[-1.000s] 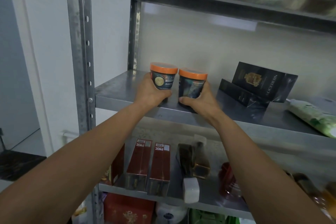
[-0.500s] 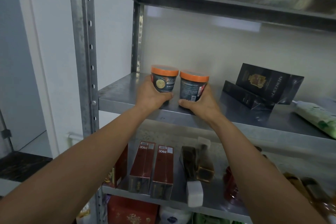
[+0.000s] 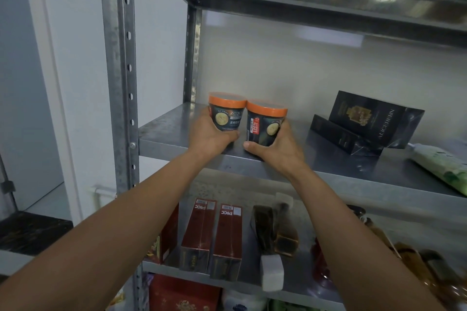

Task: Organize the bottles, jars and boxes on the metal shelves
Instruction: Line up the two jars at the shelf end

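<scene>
Two dark jars with orange lids stand side by side on the middle metal shelf (image 3: 166,133). My left hand (image 3: 209,136) grips the left jar (image 3: 227,115) around its lower half. My right hand (image 3: 275,151) grips the right jar (image 3: 265,126) the same way, thumb across its base. Both jars are upright and nearly touch. To their right two black boxes (image 3: 366,123) lean on each other, and a green-and-white tube (image 3: 439,166) lies at the shelf's right end.
On the shelf below lie two red boxes (image 3: 212,232), a dark bottle with a white cap (image 3: 270,240), a red jar and several amber bottles (image 3: 414,260) at the right. A perforated steel upright (image 3: 121,70) stands at the left. Another shelf hangs overhead.
Both hands have stayed on the jars. The right jar has been turned, so its label now faces me more. The view has shifted slightly.
</scene>
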